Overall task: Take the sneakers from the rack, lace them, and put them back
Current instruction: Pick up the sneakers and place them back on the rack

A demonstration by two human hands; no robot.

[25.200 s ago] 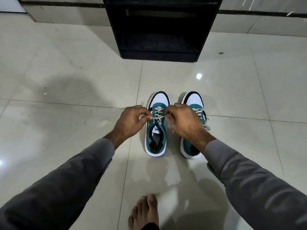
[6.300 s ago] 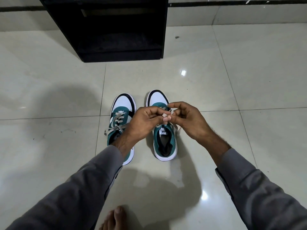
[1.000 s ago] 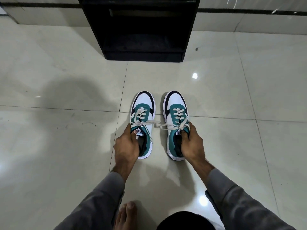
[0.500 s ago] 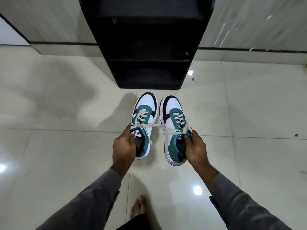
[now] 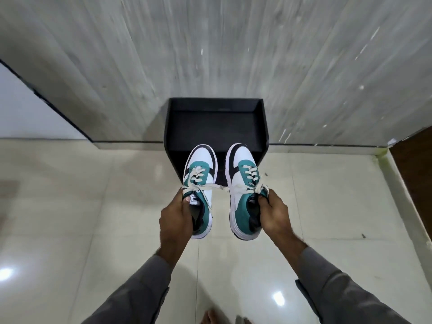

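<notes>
Two white, teal and black sneakers with cream laces hang in the air above the floor, toes pointing away from me. My left hand (image 5: 175, 222) grips the left sneaker (image 5: 201, 181) at its heel opening. My right hand (image 5: 275, 215) grips the right sneaker (image 5: 243, 181) the same way. Both shoes are laced and tied, and their lace loops touch between them. The black shoe rack (image 5: 216, 123) stands against the wall right beyond the toes, seen from above with its top shelf bare.
A grey streaked wall (image 5: 210, 47) rises behind the rack. Glossy cream floor tiles (image 5: 70, 206) spread on both sides. A dark wooden surface (image 5: 416, 164) shows at the right edge. My bare toes (image 5: 211, 318) show at the bottom.
I have lifted both sneakers off the floor and risen higher. The view now looks down on the rack's top, and the shoes sit closer to it.
</notes>
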